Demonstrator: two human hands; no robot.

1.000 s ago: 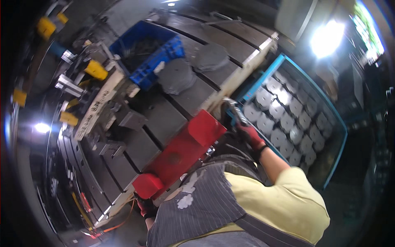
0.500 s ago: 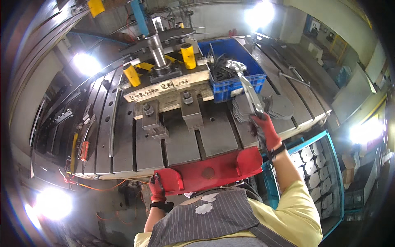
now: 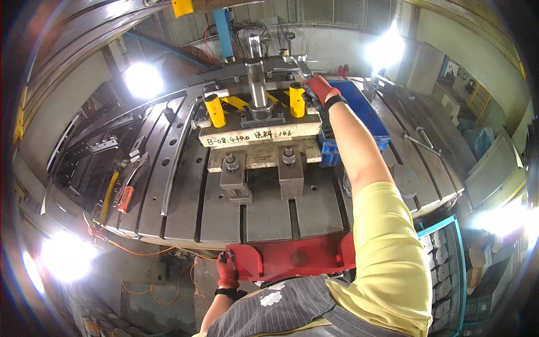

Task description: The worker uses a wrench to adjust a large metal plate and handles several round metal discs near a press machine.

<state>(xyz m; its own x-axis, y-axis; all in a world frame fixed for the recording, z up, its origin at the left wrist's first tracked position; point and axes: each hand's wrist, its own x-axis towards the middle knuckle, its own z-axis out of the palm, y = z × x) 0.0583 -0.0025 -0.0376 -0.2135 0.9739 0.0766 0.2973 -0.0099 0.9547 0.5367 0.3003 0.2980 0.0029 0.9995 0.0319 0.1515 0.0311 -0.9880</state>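
Note:
My right hand (image 3: 320, 91), in a red and black glove, is closed on a large metal wrench (image 3: 304, 66). It is stretched far forward, beside the right yellow post (image 3: 297, 100) of the die set (image 3: 258, 132); the wrench's head points up and away, and its handle is largely hidden. A bright metal cylinder (image 3: 257, 81) rises from the die's middle, left of the wrench. Low in front of my body, my left hand (image 3: 227, 271), also gloved, is closed at the left end of a red metal plate (image 3: 300, 258) with upright ribs.
A blue crate (image 3: 370, 121) of metal parts stands behind my right forearm. Two clamp blocks (image 3: 291, 180) with bolts front the die on the slotted machine table (image 3: 219, 213). Hand tools (image 3: 124, 199) lie at left. A teal-framed bin (image 3: 457, 269) holds round parts at lower right.
My right hand has carried the wrench forward and left, from over the flat plates near the crate to the die's right post. My left hand stays on the red plate. The view has shifted.

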